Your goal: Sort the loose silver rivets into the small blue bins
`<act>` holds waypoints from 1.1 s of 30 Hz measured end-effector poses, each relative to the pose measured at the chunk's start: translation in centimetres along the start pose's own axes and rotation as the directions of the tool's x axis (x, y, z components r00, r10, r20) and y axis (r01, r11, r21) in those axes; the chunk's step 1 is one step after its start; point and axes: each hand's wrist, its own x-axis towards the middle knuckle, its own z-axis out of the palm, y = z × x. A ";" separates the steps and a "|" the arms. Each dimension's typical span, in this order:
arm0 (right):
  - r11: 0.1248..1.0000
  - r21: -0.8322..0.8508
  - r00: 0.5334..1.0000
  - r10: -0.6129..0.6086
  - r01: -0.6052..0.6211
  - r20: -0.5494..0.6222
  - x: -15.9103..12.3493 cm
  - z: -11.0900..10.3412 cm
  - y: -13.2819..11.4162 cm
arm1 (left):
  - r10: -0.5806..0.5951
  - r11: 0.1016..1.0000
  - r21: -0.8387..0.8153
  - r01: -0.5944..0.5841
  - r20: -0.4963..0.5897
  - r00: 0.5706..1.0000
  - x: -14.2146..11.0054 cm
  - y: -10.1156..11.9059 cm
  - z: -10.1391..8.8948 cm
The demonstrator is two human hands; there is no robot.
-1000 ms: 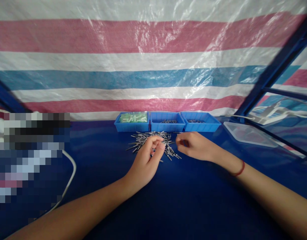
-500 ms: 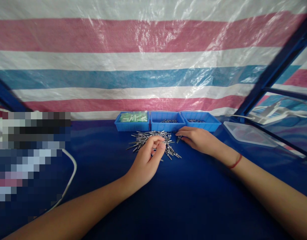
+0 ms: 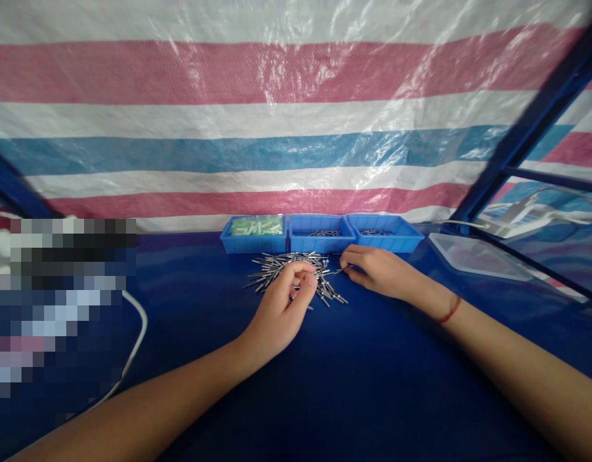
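Note:
A loose pile of silver blind rivets (image 3: 267, 273) lies on the blue table. My left hand (image 3: 287, 301) is over the near side of the pile, thumb and fingertips closed together. Whatever may be between them is too small to make out, and the hand hides part of the pile. Just right of the pile, my right hand (image 3: 373, 268) is closed, thumb and fingers pinching a thin rivet (image 3: 339, 271) that points left toward the pile. Behind both hands stand a middle blue bin (image 3: 321, 245) and a right blue bin (image 3: 390, 242), each with some rivets inside.
A left blue bin (image 3: 254, 244) holds green and white packets. A clear plastic lid (image 3: 479, 258) lies to the right, near a white power strip (image 3: 520, 221). A white cable (image 3: 142, 317) curves along the left. Behind the bins hangs a striped sheet (image 3: 277, 154).
At my right fingertips, the thin rivet has swung from hanging downward to pointing left. My right hand has shifted slightly. My left hand stays nearly still over the pile.

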 end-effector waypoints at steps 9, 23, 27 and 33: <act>0.606 0.789 0.948 0.297 -0.098 -0.111 0.8 0.0 -5.8 | 0.090 0.989 0.121 -0.087 -0.024 0.996 0.1 -0.6 0.1; 0.391 0.920 0.924 0.361 -0.026 -0.128 0.5 -0.2 -8.1 | 0.109 0.985 0.123 -0.124 0.119 0.987 0.3 0.2 -0.2; 0.488 0.873 0.917 0.353 -0.013 -0.184 0.4 -0.2 -7.9 | 0.102 0.988 0.106 -0.114 0.112 0.988 0.3 0.2 -0.2; 0.574 0.819 0.913 0.321 0.025 -0.252 0.2 0.0 -8.1 | 0.083 0.992 0.086 -0.092 0.107 0.991 0.2 0.2 -0.2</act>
